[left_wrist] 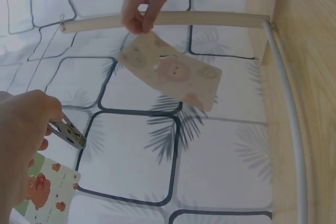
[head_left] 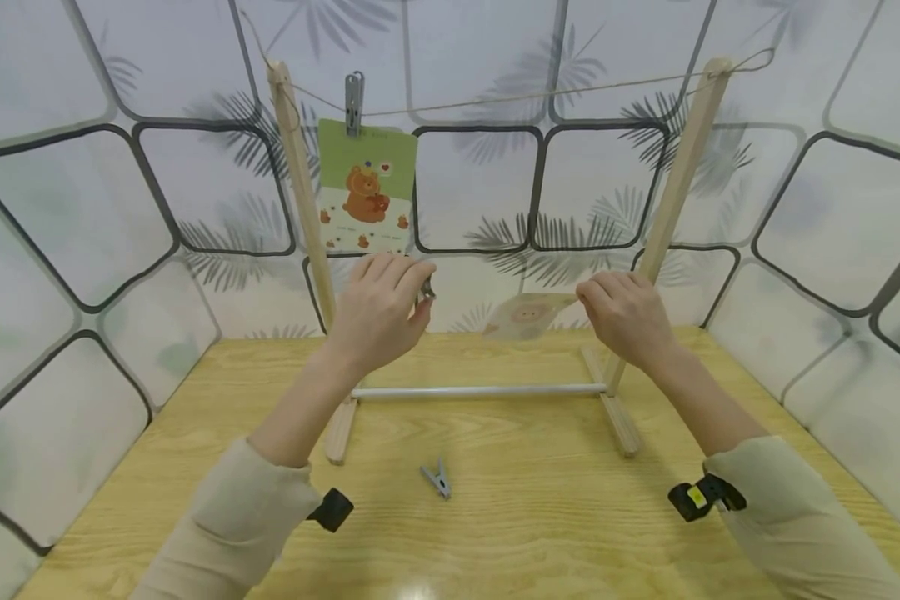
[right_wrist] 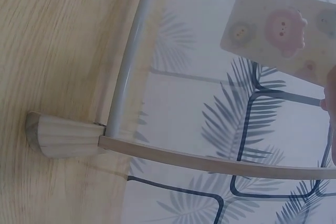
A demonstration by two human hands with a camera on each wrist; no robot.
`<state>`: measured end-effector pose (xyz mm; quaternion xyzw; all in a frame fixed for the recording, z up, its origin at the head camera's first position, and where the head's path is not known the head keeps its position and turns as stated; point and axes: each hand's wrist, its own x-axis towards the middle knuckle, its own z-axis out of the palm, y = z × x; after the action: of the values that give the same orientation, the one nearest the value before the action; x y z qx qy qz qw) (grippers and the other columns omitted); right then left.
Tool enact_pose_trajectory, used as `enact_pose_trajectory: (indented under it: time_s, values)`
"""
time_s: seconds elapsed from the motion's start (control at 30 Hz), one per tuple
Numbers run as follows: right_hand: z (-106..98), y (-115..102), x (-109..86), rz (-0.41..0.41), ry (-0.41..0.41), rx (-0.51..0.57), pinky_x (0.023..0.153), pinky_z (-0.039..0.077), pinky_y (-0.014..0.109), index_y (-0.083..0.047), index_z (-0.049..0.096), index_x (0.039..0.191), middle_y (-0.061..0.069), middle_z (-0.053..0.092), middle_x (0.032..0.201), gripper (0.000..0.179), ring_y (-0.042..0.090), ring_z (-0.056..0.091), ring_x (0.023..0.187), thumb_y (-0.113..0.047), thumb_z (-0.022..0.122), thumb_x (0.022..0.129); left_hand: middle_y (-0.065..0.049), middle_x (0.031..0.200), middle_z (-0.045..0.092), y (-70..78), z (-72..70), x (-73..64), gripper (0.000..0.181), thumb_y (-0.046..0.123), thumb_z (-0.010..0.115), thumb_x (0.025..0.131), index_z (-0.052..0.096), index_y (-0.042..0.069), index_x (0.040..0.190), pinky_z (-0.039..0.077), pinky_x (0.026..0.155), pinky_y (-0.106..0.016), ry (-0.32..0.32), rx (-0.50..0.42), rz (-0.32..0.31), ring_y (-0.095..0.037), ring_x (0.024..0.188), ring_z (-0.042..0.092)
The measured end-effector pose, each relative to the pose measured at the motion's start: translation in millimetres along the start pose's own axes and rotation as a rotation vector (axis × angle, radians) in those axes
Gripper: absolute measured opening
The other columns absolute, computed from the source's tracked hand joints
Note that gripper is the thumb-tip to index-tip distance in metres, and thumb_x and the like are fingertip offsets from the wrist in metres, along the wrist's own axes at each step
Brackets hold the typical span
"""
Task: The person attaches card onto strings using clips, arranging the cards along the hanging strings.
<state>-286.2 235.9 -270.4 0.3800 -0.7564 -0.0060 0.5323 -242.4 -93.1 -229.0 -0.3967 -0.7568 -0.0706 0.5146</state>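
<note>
My left hand (head_left: 381, 312) pinches a grey clothespin (left_wrist: 68, 131) between thumb and fingers. In my right hand (head_left: 627, 321) is a pale card (head_left: 527, 315), gripped by one end; its printed pink animal face shows in both wrist views. The card hangs in the air between the two hands, apart from the left one. A green and white bear card (head_left: 367, 187) hangs from the twine (head_left: 495, 99) at the left, clipped by another grey clothespin (head_left: 354, 104). On the table lies one more clothespin (head_left: 438, 481).
The twine runs between two wooden posts (head_left: 682, 167), each on a wooden foot (head_left: 619, 423). A white rod (head_left: 480, 390) joins the posts low down. The wooden table (head_left: 510, 525) meets a patterned curtain (head_left: 472, 192) behind the frame.
</note>
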Motion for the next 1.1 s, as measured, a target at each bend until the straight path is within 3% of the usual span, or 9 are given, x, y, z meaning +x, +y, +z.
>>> enact_pose_trajectory:
  time_s: [0.53, 0.8, 1.1]
  values:
    - [-8, -2, 10.7, 0.053, 0.012, -0.01, 0.061, 0.043, 0.046, 0.001, 0.058, 0.08, 0.014, 0.059, 0.076, 0.001, 0.034, 0.058, 0.071, 0.0, 0.059, 0.081, -0.013, 0.095, 0.062, -3.8, -7.7, 20.1, 0.029, 0.001, 0.067, 0.076, 0.06, -0.001, 0.104, 0.041, 0.081, -0.042, 0.025, 0.097, 0.074, -0.03, 0.088, 0.056]
    - [-11, 0, 18.5, 0.039, 0.002, -0.023, 0.064, 0.044, 0.047, 0.003, 0.059, 0.081, 0.015, 0.06, 0.076, 0.002, 0.035, 0.058, 0.071, 0.0, 0.06, 0.081, -0.014, 0.094, 0.062, -7.0, -9.1, 28.8, 0.023, 0.002, 0.058, 0.079, 0.06, -0.001, 0.102, 0.041, 0.081, -0.043, 0.041, 0.163, 0.111, -0.03, 0.085, 0.056]
    - [-17, 0, 31.8, 0.023, 0.012, -0.021, 0.06, 0.041, 0.043, 0.001, 0.059, 0.082, 0.016, 0.059, 0.076, 0.005, 0.035, 0.058, 0.069, 0.003, 0.061, 0.079, -0.012, 0.089, 0.062, -7.6, -12.0, 46.8, 0.016, 0.0, 0.046, 0.084, 0.057, 0.0, 0.096, 0.038, 0.079, -0.041, 0.1, 0.282, 0.062, -0.03, 0.082, 0.054]
